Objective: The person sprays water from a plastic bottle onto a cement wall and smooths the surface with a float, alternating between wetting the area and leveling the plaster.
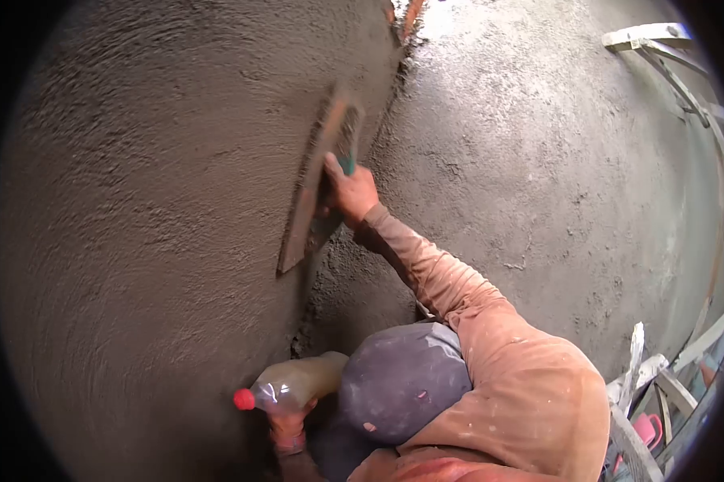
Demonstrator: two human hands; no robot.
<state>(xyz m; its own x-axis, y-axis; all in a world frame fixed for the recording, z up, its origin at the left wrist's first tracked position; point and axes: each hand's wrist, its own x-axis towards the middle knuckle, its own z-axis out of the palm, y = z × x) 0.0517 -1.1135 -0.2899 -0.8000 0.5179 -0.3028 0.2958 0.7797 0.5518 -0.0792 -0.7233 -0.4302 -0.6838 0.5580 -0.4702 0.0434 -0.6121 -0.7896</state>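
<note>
Showing, around the plastered wall (137, 201): one trowel (318, 181), one plastic bottle (294, 388) with one red cap (244, 399), one cap-covered head (402, 381), two hands.

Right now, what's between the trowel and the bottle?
Nothing but wet plastered wall at the corner, in the head view. Right hand grips the trowel; left hand holds the bottle.

You wear a long-sleeved shirt (531, 394), faded orange, flecked with pale spatter. Its sleeve (434, 273) is creased and covers the arm to the wrist of your right hand (350, 193). Cap (402, 381): dark grey, stained, pale spots noted.
</note>
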